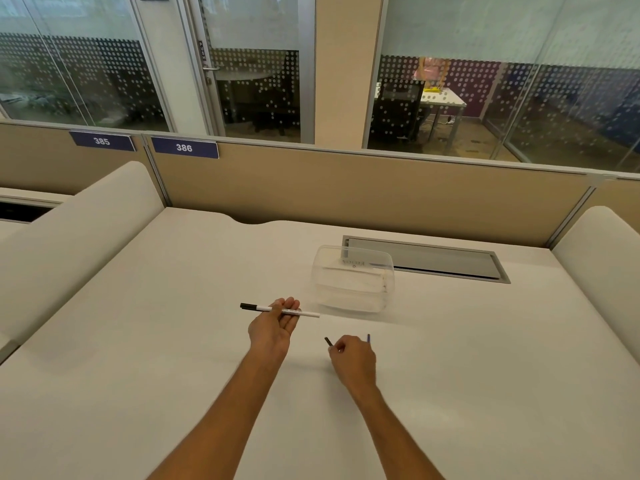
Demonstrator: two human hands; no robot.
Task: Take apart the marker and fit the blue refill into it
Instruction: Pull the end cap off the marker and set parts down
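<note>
Head view: left hand (273, 325) palm up, fingers loosely curled around the marker (278, 310), holding it roughly level above the desk (173, 341). Black cap end sticks out left, white barrel end out right. Right hand (353, 358) knuckles up, low over the desk, fingertips pinching a short dark piece (328, 341) that pokes out left. Blue refill (368, 338): only a tip shows past the right hand; can't tell if it's held or lying on the desk. Clear plastic container (353, 278) sits beyond both hands, near the metal cable hatch (426, 259).
</note>
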